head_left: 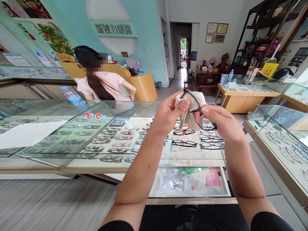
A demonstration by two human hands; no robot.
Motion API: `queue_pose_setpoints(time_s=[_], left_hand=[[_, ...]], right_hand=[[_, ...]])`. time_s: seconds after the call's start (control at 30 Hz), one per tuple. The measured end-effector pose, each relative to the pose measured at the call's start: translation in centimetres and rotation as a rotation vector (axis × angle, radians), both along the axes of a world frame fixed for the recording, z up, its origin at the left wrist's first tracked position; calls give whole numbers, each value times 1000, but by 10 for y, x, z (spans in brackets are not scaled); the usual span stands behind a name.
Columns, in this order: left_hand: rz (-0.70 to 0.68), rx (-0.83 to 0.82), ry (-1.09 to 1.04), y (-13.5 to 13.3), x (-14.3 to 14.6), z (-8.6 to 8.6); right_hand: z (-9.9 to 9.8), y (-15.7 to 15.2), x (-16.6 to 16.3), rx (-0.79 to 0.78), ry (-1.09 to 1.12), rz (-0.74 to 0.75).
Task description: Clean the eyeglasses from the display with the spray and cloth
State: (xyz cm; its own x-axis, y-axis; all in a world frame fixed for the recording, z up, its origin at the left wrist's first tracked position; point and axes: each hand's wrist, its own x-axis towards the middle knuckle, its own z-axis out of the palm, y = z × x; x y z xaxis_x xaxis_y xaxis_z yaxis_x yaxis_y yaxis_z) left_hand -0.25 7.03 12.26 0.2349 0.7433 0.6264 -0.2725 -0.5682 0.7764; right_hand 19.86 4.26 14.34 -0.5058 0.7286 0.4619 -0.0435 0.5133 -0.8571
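Head view: my left hand point(171, 110), nearly closed, grips a cloth point(184, 118) bunched against the dark glasses point(197, 110) above the counter point(96, 169), while my right hand point(220, 121) pinches them between thumb and finger, presumably for steadiness.

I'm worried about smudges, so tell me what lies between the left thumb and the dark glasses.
A beige cloth lies there; the head view shows the left hand pinching it beside the dark glasses.
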Motion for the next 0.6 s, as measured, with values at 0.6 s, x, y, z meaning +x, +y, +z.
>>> queue_pose_setpoints(time_s=[0.6], left_hand=[[278,72,-138,-13,22,3]], right_hand=[[-4,0,-11,2,-32,81]])
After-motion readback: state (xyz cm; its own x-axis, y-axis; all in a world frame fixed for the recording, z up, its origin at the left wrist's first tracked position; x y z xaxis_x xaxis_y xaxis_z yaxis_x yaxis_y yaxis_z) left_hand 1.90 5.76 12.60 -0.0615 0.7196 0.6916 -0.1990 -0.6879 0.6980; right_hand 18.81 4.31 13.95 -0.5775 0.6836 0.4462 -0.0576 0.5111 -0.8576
